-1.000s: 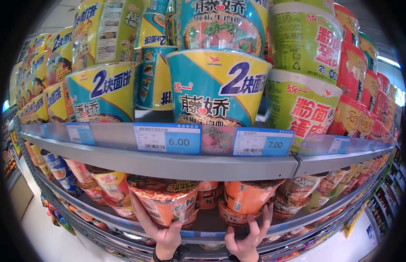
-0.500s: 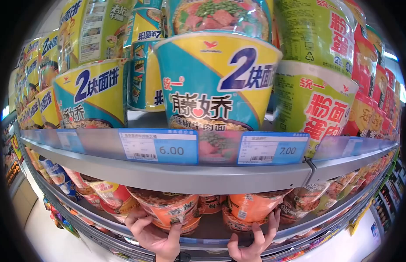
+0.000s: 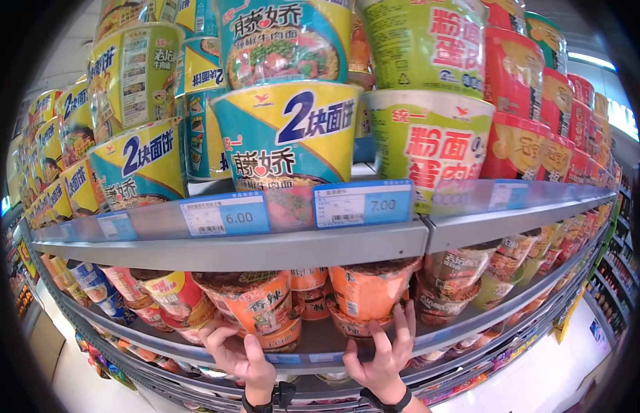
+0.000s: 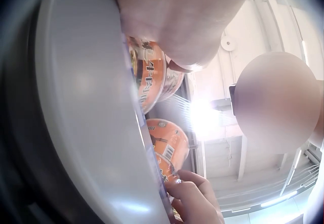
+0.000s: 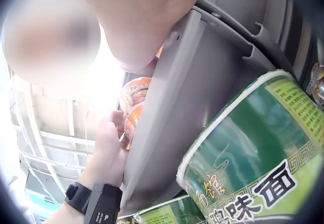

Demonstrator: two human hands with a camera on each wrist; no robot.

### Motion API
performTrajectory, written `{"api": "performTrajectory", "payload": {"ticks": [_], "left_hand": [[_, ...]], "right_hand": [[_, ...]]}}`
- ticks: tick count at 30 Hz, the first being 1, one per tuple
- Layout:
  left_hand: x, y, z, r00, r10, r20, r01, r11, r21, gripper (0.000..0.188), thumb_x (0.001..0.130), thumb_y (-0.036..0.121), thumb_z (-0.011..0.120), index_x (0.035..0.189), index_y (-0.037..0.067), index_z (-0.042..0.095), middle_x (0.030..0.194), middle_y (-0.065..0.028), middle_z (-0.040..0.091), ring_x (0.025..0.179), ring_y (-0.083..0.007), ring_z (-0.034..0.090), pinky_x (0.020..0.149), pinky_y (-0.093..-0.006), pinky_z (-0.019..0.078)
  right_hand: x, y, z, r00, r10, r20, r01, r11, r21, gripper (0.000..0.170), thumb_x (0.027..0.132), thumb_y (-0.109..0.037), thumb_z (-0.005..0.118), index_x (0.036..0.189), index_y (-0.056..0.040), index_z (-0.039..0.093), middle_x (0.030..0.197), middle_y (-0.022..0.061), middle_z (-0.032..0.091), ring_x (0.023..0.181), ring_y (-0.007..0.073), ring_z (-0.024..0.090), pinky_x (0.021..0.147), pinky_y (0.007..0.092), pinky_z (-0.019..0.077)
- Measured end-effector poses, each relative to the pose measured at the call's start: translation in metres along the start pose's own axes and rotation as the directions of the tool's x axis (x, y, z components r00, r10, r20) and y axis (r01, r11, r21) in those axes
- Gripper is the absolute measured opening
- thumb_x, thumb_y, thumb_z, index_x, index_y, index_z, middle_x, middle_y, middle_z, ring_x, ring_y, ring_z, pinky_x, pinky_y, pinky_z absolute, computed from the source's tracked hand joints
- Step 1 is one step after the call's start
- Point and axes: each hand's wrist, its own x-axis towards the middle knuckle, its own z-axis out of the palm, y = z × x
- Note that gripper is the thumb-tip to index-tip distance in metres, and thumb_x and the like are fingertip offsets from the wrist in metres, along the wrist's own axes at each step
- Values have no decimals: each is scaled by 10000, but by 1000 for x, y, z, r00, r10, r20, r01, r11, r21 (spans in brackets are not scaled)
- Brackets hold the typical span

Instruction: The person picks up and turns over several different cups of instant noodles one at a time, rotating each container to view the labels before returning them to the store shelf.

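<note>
Stacked orange instant noodle cups stand in two front columns on the lower shelf. At the left column, with its tilted upper noodle cup [image 3: 254,303], my left hand [image 3: 241,361] grips the lower cup [image 3: 282,336] near its base, thumb in front and bent fingers on the left. My right hand [image 3: 382,354] touches the right column's lower noodle cup [image 3: 347,326], its extended fingers along the right side and its thumb low by the shelf lip. Above that sits another orange noodle cup [image 3: 371,292]. In the right wrist view, my left hand reaches an orange cup [image 5: 132,120].
The upper shelf edge [image 3: 265,251] juts over the cups, carrying price tags [image 3: 227,213]. Teal-yellow noodle cups [image 3: 285,131] and green ones [image 3: 430,138] stand above it. Yellow-red cups [image 3: 172,292] flank the left column; brown cups [image 3: 444,299] flank the right. A green cup [image 5: 243,143] is close to the right wrist camera.
My left fingers have gone from lying along the upper left cup to a bent grip lower down. My right hand keeps nearly the same place. The view has shifted and tilted.
</note>
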Motion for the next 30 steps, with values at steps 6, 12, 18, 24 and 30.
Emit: {"api": "performTrajectory", "payload": {"ticks": [6,12,18,24,30], "left_hand": [[-2,11,4,991,136,-9,-135,990,49,242,843,164,654,1049,79,559,1095,-94,424,1025,-245,465,972,-402,396],[-20,68,13,802,381,461,-378,920,-104,287,744,114,741,1020,94,670,1190,-160,623,1079,-352,589,946,-451,486],[-24,81,58,814,-92,574,181,978,-99,695,936,246,687,1493,-43,388,1523,-265,430,1439,-384,390,1187,-462,306],[-25,95,58,752,-171,637,362,914,-181,847,938,288,704,1559,-61,246,1531,-255,404,1377,-312,472,1140,-423,384],[-60,135,2,777,-153,610,314,935,-165,973,782,105,854,1531,2,241,1455,-168,441,1323,-262,493,1121,-409,395]], "right_hand": [[4,2,-3,998,11,-62,-5,995,97,706,741,-213,790,1369,-67,501,1453,290,481,1340,539,468,1079,570,422],[36,-11,-17,890,446,97,-410,687,600,840,819,-135,790,1508,63,352,1462,269,477,1387,401,458,1153,471,354],[82,1,-15,900,389,198,-415,625,661,1005,726,-217,907,1505,79,344,1373,239,567,1229,297,598,1049,404,481],[75,-11,-25,892,419,167,-433,692,578,1100,643,-272,960,1495,74,355,1319,219,595,1201,299,612,1018,404,496],[9,-26,-57,903,372,216,-400,541,740,877,647,-113,956,1372,-24,472,1282,143,602,1174,237,627,986,365,523]]}}
